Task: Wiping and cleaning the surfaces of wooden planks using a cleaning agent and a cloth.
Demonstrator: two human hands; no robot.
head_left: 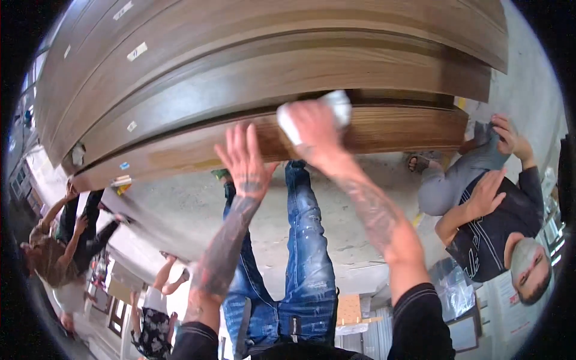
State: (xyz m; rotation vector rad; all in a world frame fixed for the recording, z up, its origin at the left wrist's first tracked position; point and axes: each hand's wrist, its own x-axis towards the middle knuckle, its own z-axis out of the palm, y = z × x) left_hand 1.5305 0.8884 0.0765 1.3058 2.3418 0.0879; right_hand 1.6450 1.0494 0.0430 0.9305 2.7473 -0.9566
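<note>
My right hand (312, 125) is closed around a white cloth (340, 108) and presses it against the nearest brown wooden board (408, 129). The hand is a little smeared by motion. Spread flat, the fingers of my left hand (246, 157) rest on the same board, to the left of the cloth. Wood grain shows strongly to the right of my right hand, where the surface looks darker. Small stickers, one of them a blue piece (125, 165), mark the board's left end.
Further wooden boards (270, 66) lie side by side beyond, some with pale paper labels (137, 51). A masked co-worker (498, 204) crouches at the board's right end. Another person (54, 255) is at the far left end. Concrete floor (180, 210) stretches under my legs.
</note>
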